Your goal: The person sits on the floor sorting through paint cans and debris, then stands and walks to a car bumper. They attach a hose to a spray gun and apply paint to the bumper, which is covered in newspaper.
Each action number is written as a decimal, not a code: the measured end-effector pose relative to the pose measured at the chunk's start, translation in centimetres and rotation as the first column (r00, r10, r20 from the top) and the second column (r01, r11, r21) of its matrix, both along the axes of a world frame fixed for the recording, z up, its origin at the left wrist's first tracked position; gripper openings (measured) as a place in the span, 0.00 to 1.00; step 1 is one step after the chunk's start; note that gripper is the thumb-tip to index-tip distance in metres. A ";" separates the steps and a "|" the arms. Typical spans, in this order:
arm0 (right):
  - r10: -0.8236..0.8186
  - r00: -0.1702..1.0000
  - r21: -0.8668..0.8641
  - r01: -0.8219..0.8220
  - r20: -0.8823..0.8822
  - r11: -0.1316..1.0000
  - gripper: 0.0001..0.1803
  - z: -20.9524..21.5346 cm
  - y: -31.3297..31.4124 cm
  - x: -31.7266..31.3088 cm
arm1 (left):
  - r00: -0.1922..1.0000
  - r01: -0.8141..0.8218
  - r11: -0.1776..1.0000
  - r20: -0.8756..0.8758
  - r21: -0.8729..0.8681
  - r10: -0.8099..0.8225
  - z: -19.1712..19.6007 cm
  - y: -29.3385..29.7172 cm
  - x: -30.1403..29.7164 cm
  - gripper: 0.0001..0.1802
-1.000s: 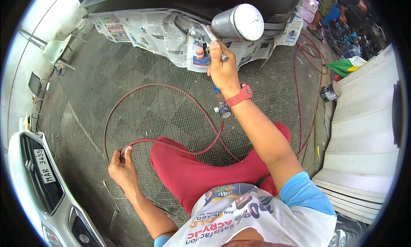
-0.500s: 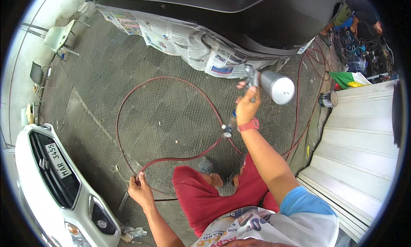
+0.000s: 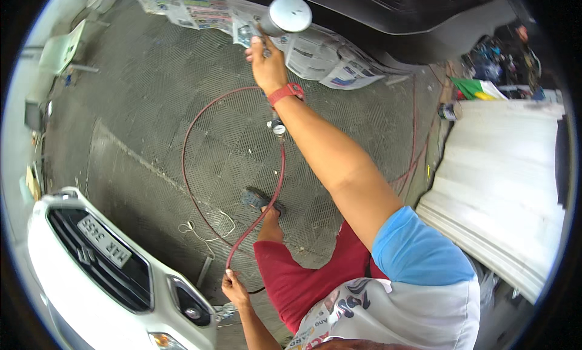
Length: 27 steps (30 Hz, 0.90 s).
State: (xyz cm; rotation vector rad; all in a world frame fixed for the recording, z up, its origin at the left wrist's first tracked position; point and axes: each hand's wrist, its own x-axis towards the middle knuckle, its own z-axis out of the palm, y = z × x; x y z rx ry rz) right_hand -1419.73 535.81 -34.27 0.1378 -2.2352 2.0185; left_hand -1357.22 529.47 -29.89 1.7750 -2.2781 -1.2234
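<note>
My right hand [image 3: 267, 62] is wrapped round the handle of a spray gun, whose grey cup with a round whitish lid [image 3: 290, 14] sits on top. The gun is held out at arm's length by the dark car body panel [image 3: 388, 13]; whether it sprays I cannot tell. Below my wrist hangs a small round pressure gauge [image 3: 278, 129], with a red air hose [image 3: 280, 179] running down from it. Lower left, my left hand [image 3: 234, 287] pinches that hose. Sheets of newspaper [image 3: 309, 56] hang along the panel's lower edge.
A white car [image 3: 127, 292] stands close at the lower left. To the right are a white ridged metal panel [image 3: 494, 150] and a paint can [image 3: 449, 111]. The hose loops over the textured floor [image 3: 139, 107], where a thin pale cord [image 3: 209, 228] lies. A pale green chair [image 3: 62, 48] stands far left.
My right hand has carried the spray gun left and farther out along the panel. My left hand has moved slightly right and nearer, still on the hose. One foot has stepped forward and left.
</note>
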 end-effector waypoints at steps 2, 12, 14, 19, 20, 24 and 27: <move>-0.012 1.000 0.100 0.010 0.018 0.995 0.29 1.6 -1.3 0.4 | 0.995 -0.096 0.965 0.018 0.243 0.095 0.5 -3.1 1.3 0.31; -0.554 0.812 0.213 0.518 0.182 0.829 0.28 7.5 18.8 8.9 | 0.997 0.060 0.861 0.015 0.505 -0.079 0.1 -12.9 1.2 0.30; -0.661 0.732 0.251 0.616 0.168 0.746 0.26 9.0 23.6 10.6 | 0.986 0.138 0.828 -0.001 0.543 -0.164 0.4 -12.6 -0.4 0.30; -0.790 0.610 0.165 0.774 0.066 0.611 0.26 11.6 26.9 10.7 | 0.999 -0.013 0.838 0.044 0.546 -0.013 2.5 -10.8 -3.3 0.31; -0.798 0.595 0.125 0.788 0.100 0.603 0.26 12.4 25.7 10.4 | 0.999 -0.042 0.845 0.050 0.533 0.018 3.6 -11.2 -2.9 0.31; -0.644 0.741 0.174 0.620 0.191 0.765 0.26 13.9 19.3 8.1 | 0.991 -0.134 0.877 0.041 0.462 0.129 5.1 -12.7 -1.6 0.33; -0.462 0.841 0.160 0.433 0.281 0.887 0.27 14.2 13.4 6.4 | 0.982 -0.184 0.912 0.040 0.366 0.183 7.0 -14.3 0.7 0.33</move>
